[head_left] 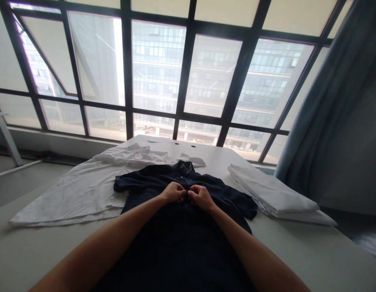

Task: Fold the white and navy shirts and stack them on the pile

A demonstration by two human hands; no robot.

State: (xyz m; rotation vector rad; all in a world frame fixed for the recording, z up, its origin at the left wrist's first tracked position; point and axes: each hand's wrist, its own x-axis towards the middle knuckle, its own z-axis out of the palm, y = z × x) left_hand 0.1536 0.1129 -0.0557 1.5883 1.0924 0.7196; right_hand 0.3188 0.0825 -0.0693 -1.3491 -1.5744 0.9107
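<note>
A dark navy short-sleeved shirt [157, 174] lies spread on a white table [297, 243], collar pointing away from me and sleeves out to both sides. My left hand [174, 192] pinches the shirt's front edge a little below the collar. Close beside it, my right hand [200, 196] pinches the other front edge, fingertips nearly meeting the left ones. Small pale buttons show on the placket just above my hands. Whatever lies exactly between my fingertips is too small and dark to make out. The lower part of the shirt runs towards me between my forearms.
A crumpled white garment [81, 190] is spread at the left, partly under the navy shirt. Folded white cloths [276, 194] lie stacked at the right. Beyond the table stand large windows [157, 65], with a grey-blue curtain [321, 97] at the right.
</note>
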